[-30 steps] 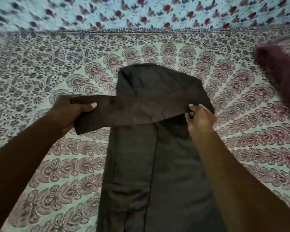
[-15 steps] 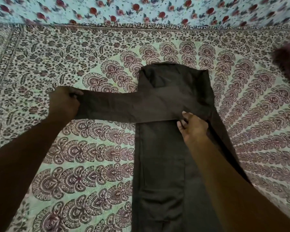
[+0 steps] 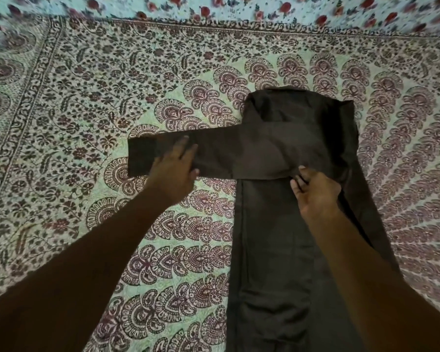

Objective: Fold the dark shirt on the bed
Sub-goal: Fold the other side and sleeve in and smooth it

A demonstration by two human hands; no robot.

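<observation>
Hands: left hand (image 3: 174, 171) flat, fingers spread on sleeve (image 3: 214, 156); right hand (image 3: 315, 193) pinching dark shirt (image 3: 277, 237) fold.

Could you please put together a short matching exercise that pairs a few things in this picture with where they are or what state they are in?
Things:
1. left hand
2. right hand
3. sleeve
4. bedspread

States or places:
A. patterned, lying under the dark shirt
B. fingers pinching the cloth at the sleeve's lower edge, over the shirt's body
C. laid out sideways, its end off the shirt's body
D. resting flat, palm down, near the sleeve's end

Pairs: 1-D, 2-B, 3-C, 4-A
</observation>
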